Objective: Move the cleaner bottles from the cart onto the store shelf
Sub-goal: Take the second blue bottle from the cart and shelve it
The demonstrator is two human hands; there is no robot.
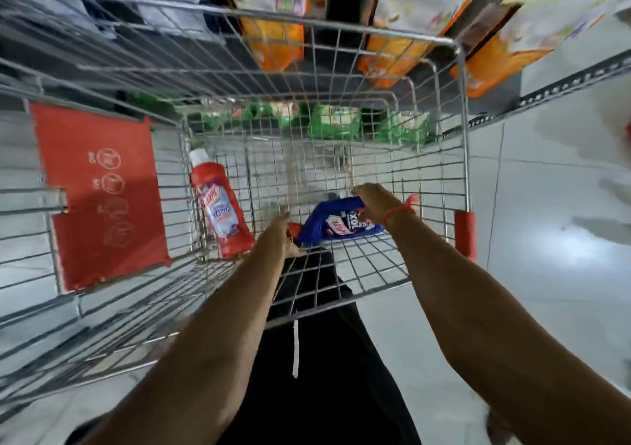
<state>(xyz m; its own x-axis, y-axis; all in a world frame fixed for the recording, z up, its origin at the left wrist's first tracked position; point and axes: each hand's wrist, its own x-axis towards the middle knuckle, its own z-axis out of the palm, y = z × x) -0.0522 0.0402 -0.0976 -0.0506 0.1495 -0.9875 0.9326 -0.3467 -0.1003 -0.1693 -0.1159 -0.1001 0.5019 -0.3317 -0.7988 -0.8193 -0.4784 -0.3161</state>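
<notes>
Both my hands reach down into a wire shopping cart (341, 31). A blue cleaner bottle (336, 221) with a red cap lies on its side on the cart floor. My right hand (377, 200) grips its base end and my left hand (281, 234) holds its red cap end. A red cleaner bottle (218, 210) with a white cap leans against the cart's left inner wall, apart from both hands. The store shelf (560, 84) runs along the top right.
A red plastic flap (102, 198) hangs on the cart's left side. Orange and white packs (403, 24) hang on the shelving beyond the cart, with green packs (336, 122) lower down. Pale tiled floor (546, 222) lies to the right.
</notes>
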